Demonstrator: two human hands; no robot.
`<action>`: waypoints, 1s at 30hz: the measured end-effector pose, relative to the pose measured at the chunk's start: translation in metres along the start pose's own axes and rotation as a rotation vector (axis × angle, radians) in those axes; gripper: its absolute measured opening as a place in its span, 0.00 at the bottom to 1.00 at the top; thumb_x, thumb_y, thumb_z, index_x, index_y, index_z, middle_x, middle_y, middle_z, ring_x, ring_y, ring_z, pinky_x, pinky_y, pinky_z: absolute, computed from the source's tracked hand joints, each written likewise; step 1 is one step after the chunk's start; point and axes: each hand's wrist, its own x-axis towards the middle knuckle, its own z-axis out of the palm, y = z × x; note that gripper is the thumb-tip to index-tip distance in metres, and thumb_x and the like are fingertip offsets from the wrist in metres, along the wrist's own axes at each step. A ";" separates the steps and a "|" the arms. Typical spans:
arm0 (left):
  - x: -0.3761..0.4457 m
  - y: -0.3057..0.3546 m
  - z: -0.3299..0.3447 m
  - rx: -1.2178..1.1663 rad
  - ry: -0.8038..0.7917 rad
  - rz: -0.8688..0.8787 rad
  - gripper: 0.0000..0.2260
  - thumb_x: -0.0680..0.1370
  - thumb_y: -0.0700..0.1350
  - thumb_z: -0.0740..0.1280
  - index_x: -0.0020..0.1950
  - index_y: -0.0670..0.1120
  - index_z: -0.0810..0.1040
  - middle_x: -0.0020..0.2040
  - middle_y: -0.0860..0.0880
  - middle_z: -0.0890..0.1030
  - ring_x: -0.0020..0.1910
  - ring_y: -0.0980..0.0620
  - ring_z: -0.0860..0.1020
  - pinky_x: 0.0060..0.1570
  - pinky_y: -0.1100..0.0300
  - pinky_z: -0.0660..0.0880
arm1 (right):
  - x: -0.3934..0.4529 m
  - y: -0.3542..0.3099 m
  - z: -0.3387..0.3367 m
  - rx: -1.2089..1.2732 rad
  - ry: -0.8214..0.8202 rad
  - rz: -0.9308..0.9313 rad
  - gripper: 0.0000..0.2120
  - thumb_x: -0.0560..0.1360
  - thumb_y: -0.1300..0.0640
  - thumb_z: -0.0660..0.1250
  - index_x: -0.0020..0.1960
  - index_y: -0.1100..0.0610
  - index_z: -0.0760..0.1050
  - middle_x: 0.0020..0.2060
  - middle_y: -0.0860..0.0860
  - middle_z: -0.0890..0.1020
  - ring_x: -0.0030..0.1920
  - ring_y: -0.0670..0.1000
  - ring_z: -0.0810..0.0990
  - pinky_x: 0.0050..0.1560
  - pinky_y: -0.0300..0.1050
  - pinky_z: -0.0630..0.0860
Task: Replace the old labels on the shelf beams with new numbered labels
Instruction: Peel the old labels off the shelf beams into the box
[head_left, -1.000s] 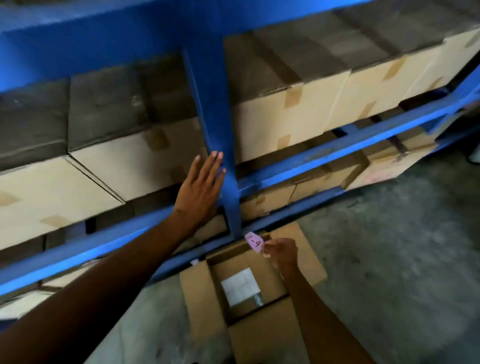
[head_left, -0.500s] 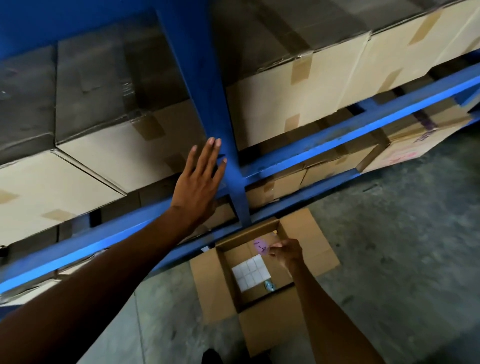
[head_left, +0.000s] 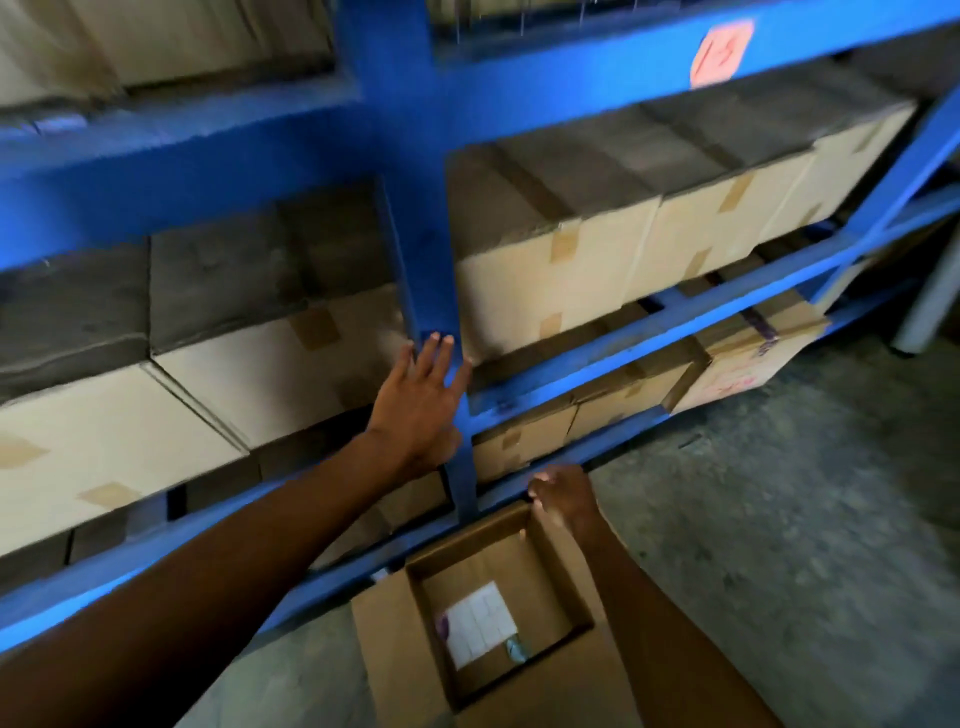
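Observation:
My left hand (head_left: 418, 402) lies flat against the blue upright post (head_left: 410, 208) of the shelf, fingers spread and holding nothing. My right hand (head_left: 563, 496) hovers over the far rim of an open cardboard carton (head_left: 561, 577) on the floor, fingers loosely curled and blurred, with nothing visible in them. Inside the carton lies a white sheet of blank labels (head_left: 480, 623), with a small purple-pink label (head_left: 442, 622) at its left edge. An orange-pink label marked 13 (head_left: 721, 52) sticks on the upper blue beam (head_left: 597, 78) at the top right.
Sealed cardboard boxes (head_left: 556, 280) fill the shelf levels on both sides of the post. A lower blue beam (head_left: 649, 343) runs right from my left hand. Grey concrete floor (head_left: 779, 519) lies to the right of the carton, and a grey leg (head_left: 930, 301) stands at the far right.
My right hand has let go of the pink label, which now lies in the carton, and has risen to the carton's far rim. The view has tilted up, showing the label 13.

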 end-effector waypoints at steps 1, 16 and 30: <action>0.002 -0.006 -0.008 -0.019 0.059 0.023 0.34 0.77 0.55 0.58 0.77 0.44 0.45 0.77 0.38 0.44 0.76 0.41 0.41 0.73 0.44 0.39 | 0.003 -0.016 -0.008 -0.044 0.055 -0.047 0.07 0.74 0.58 0.66 0.38 0.57 0.78 0.44 0.60 0.82 0.50 0.59 0.80 0.53 0.48 0.76; -0.065 -0.148 -0.277 0.021 1.004 0.111 0.31 0.74 0.48 0.63 0.74 0.43 0.58 0.77 0.40 0.55 0.77 0.44 0.49 0.74 0.48 0.45 | -0.171 -0.372 -0.201 -0.292 0.889 -0.770 0.18 0.73 0.52 0.64 0.62 0.54 0.75 0.57 0.62 0.81 0.61 0.62 0.76 0.63 0.54 0.71; -0.038 -0.221 -0.403 0.282 1.215 -0.168 0.33 0.75 0.51 0.61 0.76 0.42 0.53 0.78 0.39 0.49 0.77 0.43 0.46 0.74 0.46 0.44 | -0.213 -0.491 -0.316 -0.329 1.176 -1.016 0.16 0.75 0.51 0.62 0.60 0.56 0.75 0.56 0.58 0.81 0.59 0.61 0.76 0.62 0.54 0.67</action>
